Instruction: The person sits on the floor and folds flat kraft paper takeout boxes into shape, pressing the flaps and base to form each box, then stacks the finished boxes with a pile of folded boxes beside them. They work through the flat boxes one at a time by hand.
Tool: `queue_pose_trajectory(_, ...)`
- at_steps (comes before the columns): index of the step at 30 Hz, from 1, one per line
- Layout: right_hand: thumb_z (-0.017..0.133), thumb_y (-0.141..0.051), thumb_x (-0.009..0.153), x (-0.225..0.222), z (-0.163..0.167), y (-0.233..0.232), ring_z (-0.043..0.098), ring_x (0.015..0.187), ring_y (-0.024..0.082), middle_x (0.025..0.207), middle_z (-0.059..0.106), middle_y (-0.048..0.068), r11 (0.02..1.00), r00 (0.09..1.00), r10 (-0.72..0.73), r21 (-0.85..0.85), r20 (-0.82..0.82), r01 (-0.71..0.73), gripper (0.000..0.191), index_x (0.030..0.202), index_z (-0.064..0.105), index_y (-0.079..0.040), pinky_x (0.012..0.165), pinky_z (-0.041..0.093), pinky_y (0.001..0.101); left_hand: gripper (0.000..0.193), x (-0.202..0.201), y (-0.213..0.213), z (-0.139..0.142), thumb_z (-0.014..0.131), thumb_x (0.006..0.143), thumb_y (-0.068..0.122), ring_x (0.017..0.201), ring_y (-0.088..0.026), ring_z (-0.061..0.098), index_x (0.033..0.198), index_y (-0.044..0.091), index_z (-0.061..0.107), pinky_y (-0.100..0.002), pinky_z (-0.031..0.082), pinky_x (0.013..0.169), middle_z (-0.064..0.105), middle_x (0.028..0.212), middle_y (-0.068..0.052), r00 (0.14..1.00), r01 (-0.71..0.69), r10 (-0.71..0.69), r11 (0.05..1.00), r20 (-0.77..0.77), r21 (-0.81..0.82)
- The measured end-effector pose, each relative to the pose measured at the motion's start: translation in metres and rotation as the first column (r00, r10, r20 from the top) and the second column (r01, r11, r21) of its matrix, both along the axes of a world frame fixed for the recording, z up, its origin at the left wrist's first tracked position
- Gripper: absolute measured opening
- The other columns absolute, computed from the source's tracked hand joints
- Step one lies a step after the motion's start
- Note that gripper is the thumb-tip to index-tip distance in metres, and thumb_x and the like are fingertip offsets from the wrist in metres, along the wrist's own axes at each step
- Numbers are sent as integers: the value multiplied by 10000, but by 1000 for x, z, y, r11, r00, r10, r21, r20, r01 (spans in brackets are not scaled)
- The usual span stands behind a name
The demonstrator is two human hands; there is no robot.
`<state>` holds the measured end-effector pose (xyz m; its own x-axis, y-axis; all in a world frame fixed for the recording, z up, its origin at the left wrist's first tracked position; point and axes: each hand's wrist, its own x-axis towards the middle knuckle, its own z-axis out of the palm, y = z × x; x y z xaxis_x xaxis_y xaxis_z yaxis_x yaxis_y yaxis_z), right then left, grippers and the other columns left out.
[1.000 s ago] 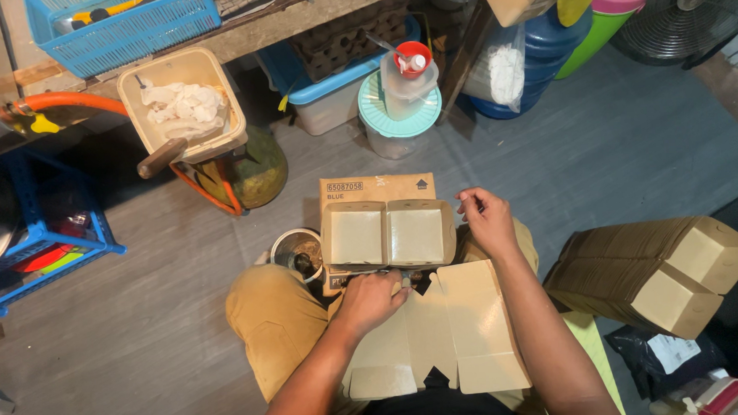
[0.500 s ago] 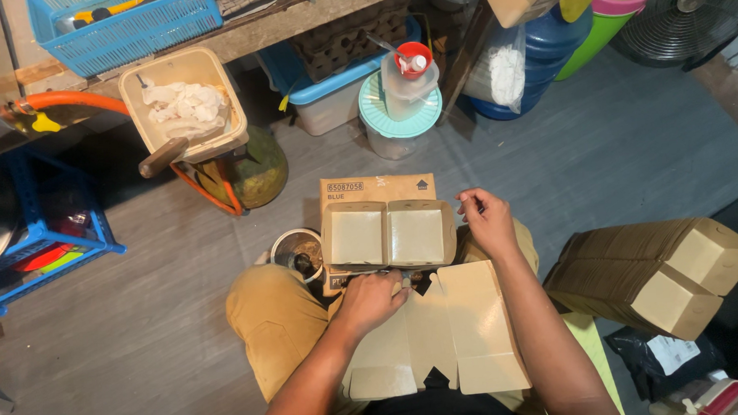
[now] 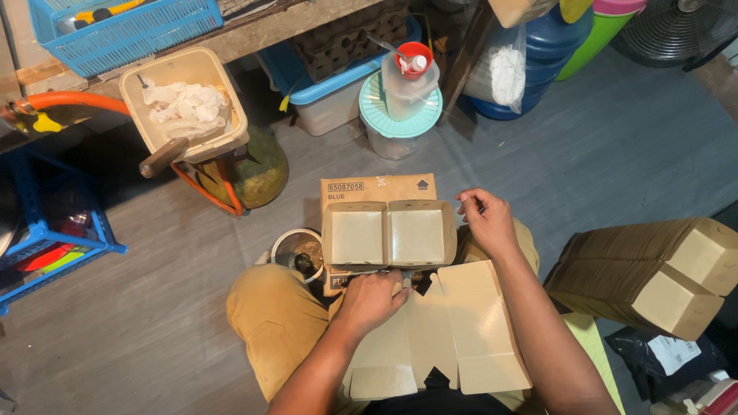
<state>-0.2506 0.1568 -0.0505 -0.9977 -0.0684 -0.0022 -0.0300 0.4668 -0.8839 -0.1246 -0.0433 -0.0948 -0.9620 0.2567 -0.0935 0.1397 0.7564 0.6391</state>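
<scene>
Now folding | flat box blank [image 3: 443,330] on my lap | left hand [image 3: 374,300] fingers curled, pressing its top edge | right hand [image 3: 489,222] pinches formed tray [image 3: 389,234] corner | next, I judge: raise side flaps.

Blue basket [image 3: 128,22], teal-lidded tub [image 3: 400,117], fan [image 3: 695,9], stacked folded cartons [image 3: 655,277] on grey floor [image 3: 627,152].

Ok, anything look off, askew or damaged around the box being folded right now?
Nothing stands out. The folded tray sits square on its carton, with the left hand at its near edge and the right hand at its right corner. The flat blank looks uncreased, and the stacked trays lie neatly nested.
</scene>
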Motion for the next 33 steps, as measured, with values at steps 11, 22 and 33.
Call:
queue_pose_trajectory(11,606,-132,1005,0,0,-1,643,661,80,728,699,39,1000,1000,-2,-19,3,2,182,1022,748,-19,610,539,256,333,0,0,-1,648,923,384,803,-390,704,975,58,692,-503,537,760,727,819,-192,1000,11,-11,1000,21,-14)
queue_pose_trajectory(22,608,-121,999,0,0,-1,645,662,72,731,702,35,999,1000,12,-30,-21,-13,175,1016,747,-16,608,540,254,338,0,-1,0,654,915,381,838,-381,703,979,52,699,-496,537,774,730,853,-184,999,25,-25,1000,-22,5)
queue_pose_trajectory(33,626,-131,1004,1,6,-3,583,622,87,707,681,38,1000,1000,16,14,-26,-15,169,1021,750,-17,587,493,269,377,-1,-2,2,659,918,398,930,-367,688,1027,40,697,-485,524,824,730,947,-180,998,57,-57,998,-12,-8)
